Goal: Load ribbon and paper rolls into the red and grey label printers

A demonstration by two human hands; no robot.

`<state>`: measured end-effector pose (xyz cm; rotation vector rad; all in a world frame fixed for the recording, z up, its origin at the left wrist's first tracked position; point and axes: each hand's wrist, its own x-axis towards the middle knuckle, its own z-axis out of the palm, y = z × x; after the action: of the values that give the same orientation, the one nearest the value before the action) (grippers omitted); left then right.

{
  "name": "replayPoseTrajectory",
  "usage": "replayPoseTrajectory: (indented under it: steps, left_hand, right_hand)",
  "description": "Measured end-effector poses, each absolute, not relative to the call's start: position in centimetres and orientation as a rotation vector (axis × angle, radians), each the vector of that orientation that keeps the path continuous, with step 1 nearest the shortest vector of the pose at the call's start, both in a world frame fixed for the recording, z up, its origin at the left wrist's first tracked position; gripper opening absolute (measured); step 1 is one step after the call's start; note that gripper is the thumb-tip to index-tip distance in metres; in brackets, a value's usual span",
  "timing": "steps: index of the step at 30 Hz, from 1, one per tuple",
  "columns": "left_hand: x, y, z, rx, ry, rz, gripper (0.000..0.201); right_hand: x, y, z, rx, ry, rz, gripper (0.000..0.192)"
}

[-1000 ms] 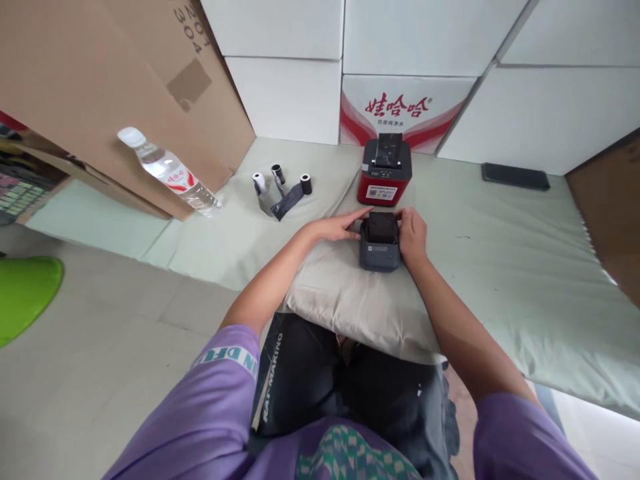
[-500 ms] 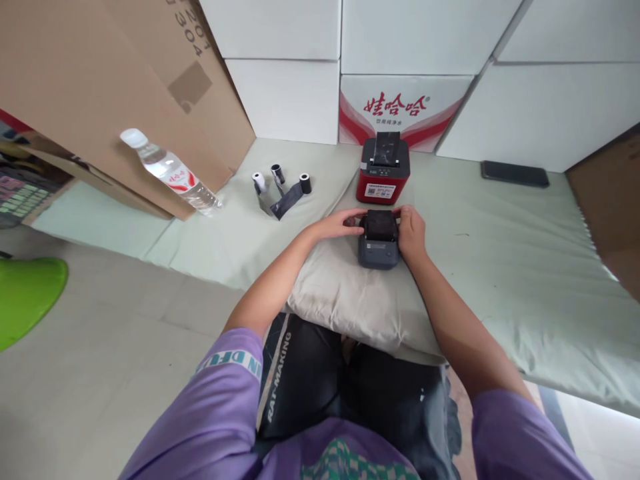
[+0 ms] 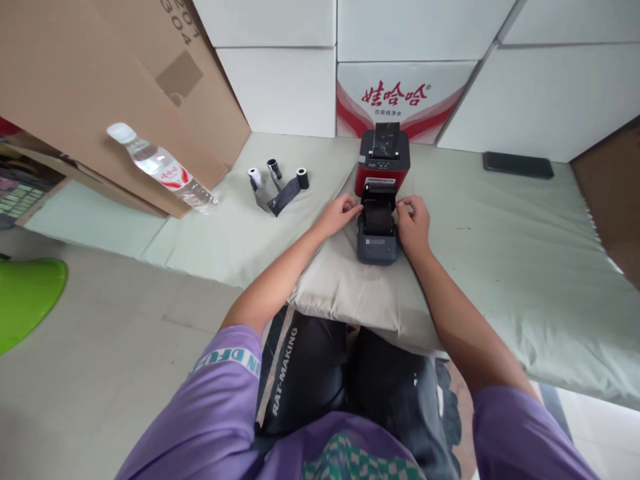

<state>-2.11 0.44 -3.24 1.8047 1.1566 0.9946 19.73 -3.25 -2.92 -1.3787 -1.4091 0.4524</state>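
Observation:
A small dark grey printer (image 3: 377, 245) sits on a beige pillow (image 3: 345, 290) across my lap. Its lid (image 3: 379, 191) is tilted up and back, and the dark inside shows. My left hand (image 3: 341, 211) grips the printer's upper left side with its fingertips at the lid. My right hand (image 3: 413, 221) grips the upper right side in the same way. Right behind the lid stands a red printer (image 3: 384, 163) with a black top.
Three small rolls and a dark strip (image 3: 278, 185) lie on the pale green mat (image 3: 500, 220) to the left. A water bottle (image 3: 160, 168) leans against a cardboard sheet (image 3: 90, 80). A black phone (image 3: 518, 165) lies far right. White boxes (image 3: 280, 87) line the back.
The grey printer's lid has swung up and back from shut. Both hands have slid forward along its sides toward the lid.

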Motion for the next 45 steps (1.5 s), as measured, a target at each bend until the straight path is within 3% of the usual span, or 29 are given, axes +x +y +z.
replayPoseTrajectory:
  steps: [6,15,24,26,32,35,38,42,45]
  left_hand:
    - [-2.7,0.1,-3.2,2.055,0.938,1.104,0.024]
    - [-2.7,-0.4,-3.0,2.092,0.958,1.072,0.048]
    - [-3.1,-0.5,-3.0,2.19,0.946,1.034,0.068]
    - [-3.1,-0.5,-2.9,2.171,0.945,1.063,0.069]
    - [-3.5,-0.4,-2.9,2.044,0.975,1.115,0.069]
    - [-3.5,-0.3,-2.9,2.025,0.991,1.1,0.07]
    - [-3.5,-0.3,-2.8,2.026,1.012,1.07,0.071]
    - [-3.4,-0.5,-2.6,2.033,1.005,1.053,0.07]
    - [-3.3,-0.5,-2.6,2.05,0.998,1.039,0.068]
  right_hand:
    - [19.8,-3.4,-2.5,-1.377,-1.532,0.546,0.022]
    - [21.2,-2.7,-1.9,-1.369,-1.595,0.526,0.026]
    - [22.4,-2.6,-2.1,-1.282,-1.895,0.445,0.013]
    - [22.9,-2.6,-1.9,-1.238,-1.952,0.501,0.019]
    - [24.4,-2.6,-0.8,-1.097,-2.108,0.897,0.07]
    - [24.3,-3.0,-0.4,-1.161,-2.132,0.925,0.083]
    - [23.4,-3.4,-0.5,-1.27,-2.148,0.851,0.071]
    - [22.0,-3.6,-0.9,-1.365,-2.121,0.644,0.034]
    - [21.5,-3.5,-1.0,-1.38,-2.105,0.501,0.027]
